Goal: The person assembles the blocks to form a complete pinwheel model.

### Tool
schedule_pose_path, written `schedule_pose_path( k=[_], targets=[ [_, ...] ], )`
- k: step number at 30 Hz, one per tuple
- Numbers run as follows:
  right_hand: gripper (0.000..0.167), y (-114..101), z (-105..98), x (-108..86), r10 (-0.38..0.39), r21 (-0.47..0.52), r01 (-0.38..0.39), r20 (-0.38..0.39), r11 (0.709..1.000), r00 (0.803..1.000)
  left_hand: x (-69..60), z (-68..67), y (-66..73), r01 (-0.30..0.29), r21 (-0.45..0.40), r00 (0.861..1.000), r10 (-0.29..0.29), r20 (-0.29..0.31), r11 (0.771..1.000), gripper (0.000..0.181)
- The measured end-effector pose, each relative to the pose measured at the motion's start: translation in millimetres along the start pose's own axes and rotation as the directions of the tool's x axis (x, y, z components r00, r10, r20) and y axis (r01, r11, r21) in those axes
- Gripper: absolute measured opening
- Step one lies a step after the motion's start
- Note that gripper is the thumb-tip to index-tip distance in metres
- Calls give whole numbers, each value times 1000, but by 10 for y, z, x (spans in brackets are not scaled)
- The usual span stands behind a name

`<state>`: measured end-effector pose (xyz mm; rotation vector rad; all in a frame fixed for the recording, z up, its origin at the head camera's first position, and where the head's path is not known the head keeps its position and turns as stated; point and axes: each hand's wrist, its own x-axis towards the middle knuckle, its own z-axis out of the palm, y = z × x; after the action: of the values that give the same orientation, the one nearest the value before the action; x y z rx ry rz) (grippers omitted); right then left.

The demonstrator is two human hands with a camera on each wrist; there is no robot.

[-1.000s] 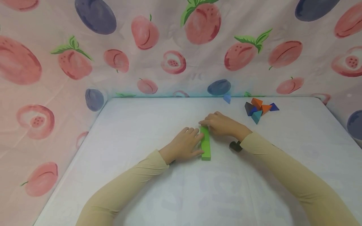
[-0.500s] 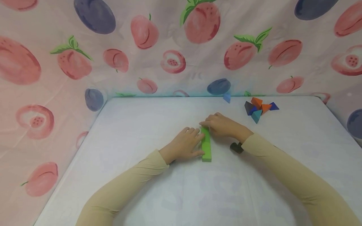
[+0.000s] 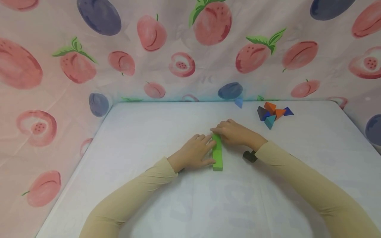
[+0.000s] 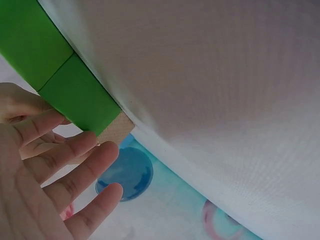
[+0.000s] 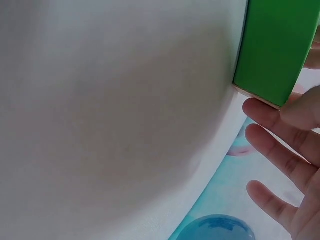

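A row of bright green blocks (image 3: 217,155) lies lengthwise on the white table, pointing away from me. A seam between two green blocks (image 4: 80,95) shows in the left wrist view, with a bare-wood face (image 4: 117,128) at the far end. Along the row's left side rests my left hand (image 3: 192,152), fingers spread and fairly straight, thumb and index by the blocks. My right hand (image 3: 233,133) is at the far end. In the right wrist view its thumb and index finger touch the end corner of the green block (image 5: 275,50); its other fingers are extended.
Beyond the right hand sits a cluster of triangular blocks: orange (image 3: 270,108), dark grey (image 3: 262,113), teal (image 3: 270,122) and blue (image 3: 288,111). A light-blue triangular piece (image 3: 239,102) stands at the back edge. A dark cylinder (image 3: 249,156) shows by the right sleeve. Fruit-patterned cloth (image 3: 181,39) hangs behind.
The green row has slid slightly toward me, and the seam between its blocks looks fainter. My right hand has shifted slightly right; the left hand has hardly moved.
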<state>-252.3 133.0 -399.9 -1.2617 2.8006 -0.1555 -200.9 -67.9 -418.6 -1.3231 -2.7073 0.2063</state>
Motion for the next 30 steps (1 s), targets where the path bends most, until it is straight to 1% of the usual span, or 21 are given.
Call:
schedule_pose_path(
  k=[10,15,21,26,30],
  targets=[
    [37,21,10,26,-30,-55,30,-7,998,1000,-7,-8,-1,7,-9,1000,-6,16,1000,62],
    [37,48,28,19,-59,-84,56,-32,995,998,-17,-7,-2,5,-17,1000,-5,14,1000,62],
    [40,95,43,11,-76,-111,70,-55,991,996,-21,-1,-3,7,-19,1000,-7,15,1000,63],
    [40,127,61,26,-81,-142,74,-49,987,995,-22,-12,1,9,-15,1000,-9,24,1000,64],
    [39,124,61,43,-84,-158,77,-39,984,996,-18,-15,4,4,-6,1000,-4,11,1000,64]
  ],
)
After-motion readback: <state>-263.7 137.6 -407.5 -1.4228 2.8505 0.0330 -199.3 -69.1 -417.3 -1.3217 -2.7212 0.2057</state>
